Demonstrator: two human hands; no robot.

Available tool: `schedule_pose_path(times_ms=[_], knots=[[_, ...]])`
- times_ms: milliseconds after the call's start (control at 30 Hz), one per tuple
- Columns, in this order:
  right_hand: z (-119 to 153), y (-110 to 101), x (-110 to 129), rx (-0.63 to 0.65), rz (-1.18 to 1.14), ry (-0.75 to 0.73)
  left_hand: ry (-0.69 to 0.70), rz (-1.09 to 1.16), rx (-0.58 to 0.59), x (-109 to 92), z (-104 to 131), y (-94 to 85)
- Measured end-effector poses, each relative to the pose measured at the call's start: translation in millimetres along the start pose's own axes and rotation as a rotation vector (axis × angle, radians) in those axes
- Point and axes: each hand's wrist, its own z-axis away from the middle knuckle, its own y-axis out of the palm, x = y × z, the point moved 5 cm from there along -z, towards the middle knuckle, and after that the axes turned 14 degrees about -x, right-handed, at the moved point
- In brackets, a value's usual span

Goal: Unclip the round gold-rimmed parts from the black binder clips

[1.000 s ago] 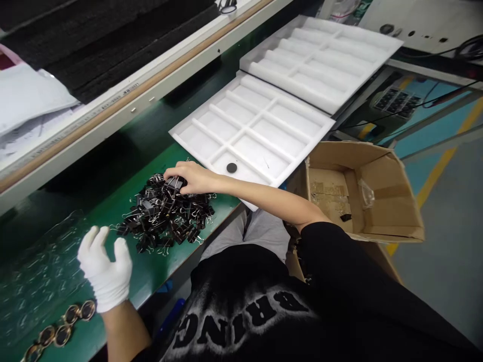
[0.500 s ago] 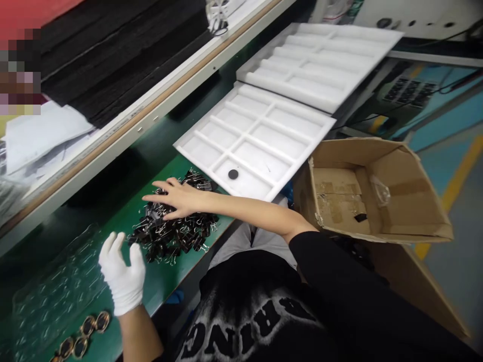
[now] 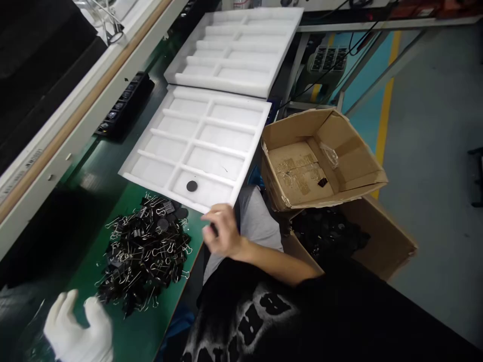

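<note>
My left hand point(image 3: 79, 329), in a white glove, is open at the lower left, thumb apart from the fingers and nothing in it. Close beside it lies a heap of black binder clips point(image 3: 147, 254) on the green tabletop point(image 3: 124, 332), with a few flat black discs among them. My bare right hand point(image 3: 222, 234) is closed near the table edge, at the near corner of a white compartment tray point(image 3: 181, 171). A small dark patch shows between its fingers, too little to name. One black disc point(image 3: 191, 186) lies in a near compartment of that tray.
A second white tray point(image 3: 236, 75) stands behind the first. To the right, an open cardboard box point(image 3: 324, 161) sits above another box point(image 3: 388, 241) with dark items inside. A dark tray of small parts point(image 3: 124, 108) lies by the white rail point(image 3: 71, 125) at the left.
My right hand has left the clip heap, moved to the right and closed its fingers. The view has turned to the right. My gloved left hand stays open left of the heap.
</note>
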Motion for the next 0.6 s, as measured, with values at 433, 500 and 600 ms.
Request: schedule_pose_path(times_ms=[433, 500, 600], knots=[[67, -89, -265, 0.237, 0.616, 1.284, 0.027, 0.008, -0.042, -5, -7, 2.7], [64, -83, -280, 0.274, 0.619, 1.292, 0.021, 0.021, -0.026, -9, -8, 0.2], [54, -78, -287, 0.302, 0.617, 1.243, -0.025, 0.026, 0.022, -9, -8, -3.1]])
